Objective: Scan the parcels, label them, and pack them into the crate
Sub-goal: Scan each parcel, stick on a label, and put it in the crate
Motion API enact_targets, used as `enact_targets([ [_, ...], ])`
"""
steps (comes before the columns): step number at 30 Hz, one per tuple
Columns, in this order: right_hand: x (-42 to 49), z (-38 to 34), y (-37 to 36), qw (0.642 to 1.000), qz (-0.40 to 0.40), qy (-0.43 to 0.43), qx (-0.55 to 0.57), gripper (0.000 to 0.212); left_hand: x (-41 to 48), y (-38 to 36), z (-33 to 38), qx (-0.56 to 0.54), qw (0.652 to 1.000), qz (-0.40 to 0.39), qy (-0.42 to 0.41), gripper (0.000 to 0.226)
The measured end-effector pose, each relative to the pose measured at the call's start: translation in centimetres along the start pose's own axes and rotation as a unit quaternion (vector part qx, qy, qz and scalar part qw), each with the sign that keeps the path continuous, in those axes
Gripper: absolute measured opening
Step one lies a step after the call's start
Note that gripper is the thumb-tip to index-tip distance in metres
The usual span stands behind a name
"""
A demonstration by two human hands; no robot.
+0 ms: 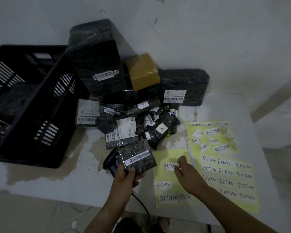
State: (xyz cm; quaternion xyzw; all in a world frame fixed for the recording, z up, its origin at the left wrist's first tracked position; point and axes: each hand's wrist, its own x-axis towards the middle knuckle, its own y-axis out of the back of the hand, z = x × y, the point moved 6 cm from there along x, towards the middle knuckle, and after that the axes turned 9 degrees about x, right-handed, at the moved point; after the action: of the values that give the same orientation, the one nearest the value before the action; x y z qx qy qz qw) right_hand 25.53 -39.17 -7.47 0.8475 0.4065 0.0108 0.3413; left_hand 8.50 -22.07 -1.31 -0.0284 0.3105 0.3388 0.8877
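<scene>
My left hand [127, 174] grips a small black wrapped parcel [139, 158] with a white barcode strip, held just above the table in front of a black barcode scanner [110, 161]. My right hand [186, 170] pinches the edge of a white "RETURN" sticker [170, 166] on a yellow backing sheet [168, 190]. A black slatted crate [45, 101] stands at the left with something dark inside. A pile of black wrapped parcels [124, 125] lies in the middle of the table.
Two more yellow sheets of "RETURN" stickers [228, 175] lie at the right. Large black parcels [94, 64] and a brown taped box [142, 73] lean against the wall. The scanner cable [142, 206] hangs over the table's front edge.
</scene>
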Motion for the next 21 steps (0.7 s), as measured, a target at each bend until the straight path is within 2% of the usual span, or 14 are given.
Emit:
enact_targets([
  [4,-0.2,-0.2,0.9,0.994,0.061,-0.025,0.087,0.020,0.0,-0.3,0.0,0.006,1.000,0.003,0.005,0.038],
  [7,-1.0,-1.6,2.6,0.979,0.129,-0.037,0.150,0.014,0.2,-0.6,0.3,-0.001,1.000,0.000,0.017,0.034],
  [10,-1.7,-4.5,4.8,0.970,0.161,-0.013,0.181,0.014,0.2,-0.9,0.9,-0.031,0.999,-0.006,0.036,0.031],
  [13,-2.5,-7.7,5.6,0.976,0.129,0.032,0.175,0.015,0.2,-0.9,1.4,-0.035,0.998,-0.007,0.045,0.033],
  [16,-3.0,-11.3,5.7,0.982,0.053,0.098,0.151,0.016,0.5,-1.2,1.7,-0.047,0.998,-0.004,0.045,0.033],
  [18,-3.0,-13.1,5.6,0.986,0.013,0.129,0.108,0.019,0.5,-1.4,2.0,-0.063,0.997,0.002,0.040,0.031],
  [21,-2.7,-14.2,5.5,0.987,-0.004,0.160,0.015,0.020,0.3,-1.9,2.7,-0.061,0.998,-0.011,0.020,0.025],
])
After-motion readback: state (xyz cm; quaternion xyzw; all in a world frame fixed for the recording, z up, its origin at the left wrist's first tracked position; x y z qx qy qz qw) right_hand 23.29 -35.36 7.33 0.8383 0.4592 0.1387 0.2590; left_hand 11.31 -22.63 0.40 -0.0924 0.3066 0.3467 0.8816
